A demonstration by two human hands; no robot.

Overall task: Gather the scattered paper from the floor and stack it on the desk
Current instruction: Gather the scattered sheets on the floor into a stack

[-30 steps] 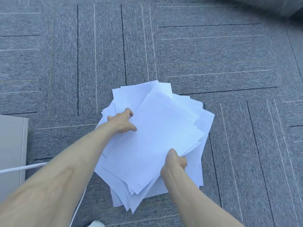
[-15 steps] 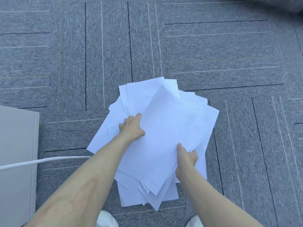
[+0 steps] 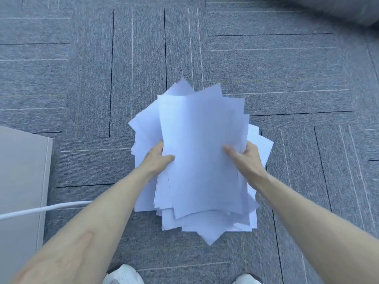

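An untidy stack of white paper [image 3: 201,152] is held above the grey carpet in the middle of the view, its sheets fanned at different angles. My left hand [image 3: 158,158] grips the stack's left edge, thumb on top. My right hand [image 3: 244,158] grips the right edge, thumb lying on the top sheet. The fingers of both hands are hidden under the paper. No loose sheet shows on the floor around the stack.
Grey carpet tiles [image 3: 82,78] cover the floor. A pale grey cabinet or desk side [image 3: 20,181] stands at the left, with a white cable [image 3: 45,209] running from it. My white shoes [image 3: 123,275] are at the bottom edge. A grey object [image 3: 338,9] lies top right.
The stack has come up off the floor and turned more upright. My right hand moved from the lower edge to the right edge; my left hand shifted to the left edge.
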